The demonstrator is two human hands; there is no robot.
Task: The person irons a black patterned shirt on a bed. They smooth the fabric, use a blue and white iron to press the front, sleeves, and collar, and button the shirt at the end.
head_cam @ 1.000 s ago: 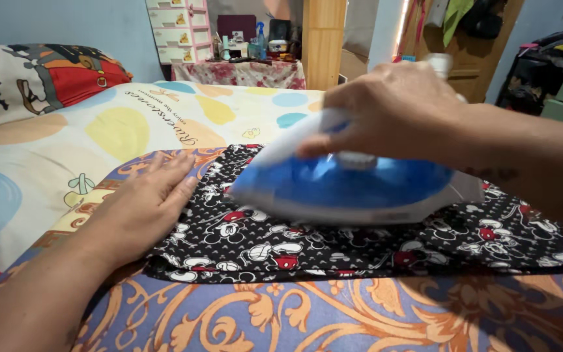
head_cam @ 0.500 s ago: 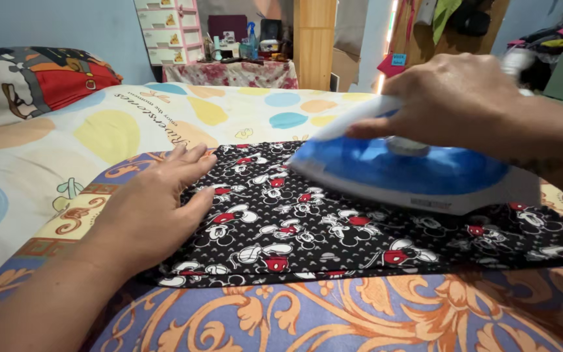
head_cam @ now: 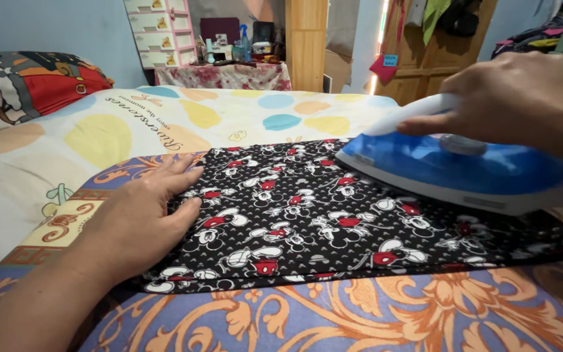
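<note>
Head view: nearest, the left hand point(head_cam: 139, 225) lies flat and open, pinning the left edge of the black printed cloth point(head_cam: 333, 215). The cloth's long axis runs rightward from it. Beyond, the right hand point(head_cam: 522, 101) grips the blue iron point(head_cam: 464, 171), now farther right than a second ago.

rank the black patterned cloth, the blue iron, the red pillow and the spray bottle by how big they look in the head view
1. black patterned cloth
2. blue iron, though it sits close to the camera
3. red pillow, partly cut off by the frame
4. spray bottle, far off at the back
</note>
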